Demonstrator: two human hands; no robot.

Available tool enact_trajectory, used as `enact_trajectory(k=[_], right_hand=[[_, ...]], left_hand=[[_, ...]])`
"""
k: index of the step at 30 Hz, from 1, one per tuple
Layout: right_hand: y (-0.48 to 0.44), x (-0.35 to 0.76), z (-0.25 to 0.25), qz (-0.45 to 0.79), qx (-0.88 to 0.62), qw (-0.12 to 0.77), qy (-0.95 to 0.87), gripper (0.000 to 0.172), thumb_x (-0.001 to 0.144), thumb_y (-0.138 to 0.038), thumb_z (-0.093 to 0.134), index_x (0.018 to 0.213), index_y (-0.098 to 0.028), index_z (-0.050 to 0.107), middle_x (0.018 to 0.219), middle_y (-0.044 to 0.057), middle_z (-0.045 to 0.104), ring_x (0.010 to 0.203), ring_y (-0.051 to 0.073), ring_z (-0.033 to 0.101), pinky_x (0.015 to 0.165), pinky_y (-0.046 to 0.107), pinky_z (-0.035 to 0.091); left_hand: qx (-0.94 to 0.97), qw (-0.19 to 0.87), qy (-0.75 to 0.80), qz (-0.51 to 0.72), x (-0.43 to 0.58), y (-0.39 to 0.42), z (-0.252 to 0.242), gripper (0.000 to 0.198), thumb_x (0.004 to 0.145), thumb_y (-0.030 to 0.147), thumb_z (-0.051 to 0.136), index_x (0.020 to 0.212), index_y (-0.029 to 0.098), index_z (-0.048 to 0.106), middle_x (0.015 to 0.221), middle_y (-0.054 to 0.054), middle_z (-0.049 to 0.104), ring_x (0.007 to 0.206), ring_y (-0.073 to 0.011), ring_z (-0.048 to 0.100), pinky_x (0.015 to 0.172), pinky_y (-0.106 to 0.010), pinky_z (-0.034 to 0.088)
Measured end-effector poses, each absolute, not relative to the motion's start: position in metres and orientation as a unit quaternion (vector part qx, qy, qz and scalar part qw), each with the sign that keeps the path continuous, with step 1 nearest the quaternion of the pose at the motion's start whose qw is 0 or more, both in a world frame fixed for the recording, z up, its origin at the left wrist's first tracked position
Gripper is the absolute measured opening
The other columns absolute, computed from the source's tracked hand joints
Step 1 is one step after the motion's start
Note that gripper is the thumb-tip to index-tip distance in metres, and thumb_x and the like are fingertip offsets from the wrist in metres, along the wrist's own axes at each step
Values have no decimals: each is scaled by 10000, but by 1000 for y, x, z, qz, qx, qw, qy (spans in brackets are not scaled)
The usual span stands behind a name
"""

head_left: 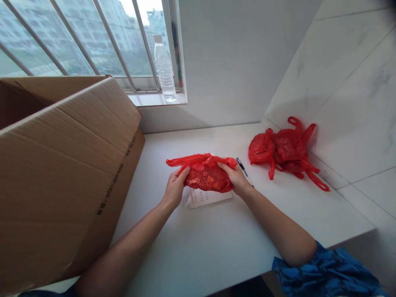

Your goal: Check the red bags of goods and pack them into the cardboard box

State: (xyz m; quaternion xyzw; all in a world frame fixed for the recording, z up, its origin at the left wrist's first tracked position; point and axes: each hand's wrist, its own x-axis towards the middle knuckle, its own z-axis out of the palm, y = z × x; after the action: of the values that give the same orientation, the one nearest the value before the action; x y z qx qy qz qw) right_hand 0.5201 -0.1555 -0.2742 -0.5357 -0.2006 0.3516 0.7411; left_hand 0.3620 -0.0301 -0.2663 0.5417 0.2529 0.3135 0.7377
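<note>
Head view: the left hand's fingers [182, 175] and the right hand's fingers [225, 167] are clenching a bunched red plastic bag [206, 175] over a printed sheet [210, 198] on the white table [198, 247], with a pen [241, 166] lying just beside, other red plastic bags [286, 148] sitting farther right, and a cardboard box [62, 173] standing left.

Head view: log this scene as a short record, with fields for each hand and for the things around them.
Left hand: holding the red plastic bag
Right hand: holding the same bag, on its other side
Below the bag: printed paper
Beside right hand: black pen
Farther right: crumpled red plastic bags
Left side: cardboard box
Windowsill: plastic water bottle
Surface: white counter
</note>
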Motion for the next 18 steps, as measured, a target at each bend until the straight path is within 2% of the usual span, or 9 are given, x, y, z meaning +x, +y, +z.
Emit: enact_trajectory(k=[8,11,13,15,17,18], right_hand=[[-156,521,-273,354,-541,735,-204,279,763,-414,765,957,-216,733,946,47,744,955,246,688,869,372,547],[-159,519,-268,283,-557,742,-242,248,804,-406,722,982,-234,715,1005,39,728,1007,231,661,933,378,512],[-164,516,-260,189,-578,736,-298,230,818,-373,710,1021,-264,698,1082,26,706,1063,215,631,988,366,470],[-172,514,-251,152,-591,700,-370,323,780,-333,755,1092,-294,681,1135,20,686,1081,213,616,998,359,451],[-179,517,-243,234,-589,641,-434,468,729,-323,806,1174,-301,662,1137,26,686,1049,227,630,969,375,465],[-182,520,-241,291,-582,610,-452,485,730,-350,808,1189,-291,663,1115,31,693,1023,232,641,950,384,473]], left_hand=[[545,754,212,298,359,-30,-267,296,803,436,713,754,145,688,695,-37,673,607,-150,597,586,-256,490],[557,729,231,324,360,-25,-269,299,801,436,713,744,144,682,749,-47,688,662,-164,617,637,-270,507],[587,679,237,370,361,-19,-271,266,790,409,722,861,153,702,899,-61,711,819,-201,656,756,-301,526],[625,614,241,417,362,-10,-272,336,776,366,737,1050,179,680,1099,-69,686,1018,-222,640,892,-320,502],[656,553,268,438,361,0,-273,441,744,348,763,1138,192,636,1190,-75,642,1100,-219,607,915,-304,484],[669,529,288,435,361,5,-274,445,728,351,773,1118,185,635,1165,-78,644,1071,-213,612,877,-288,487]])
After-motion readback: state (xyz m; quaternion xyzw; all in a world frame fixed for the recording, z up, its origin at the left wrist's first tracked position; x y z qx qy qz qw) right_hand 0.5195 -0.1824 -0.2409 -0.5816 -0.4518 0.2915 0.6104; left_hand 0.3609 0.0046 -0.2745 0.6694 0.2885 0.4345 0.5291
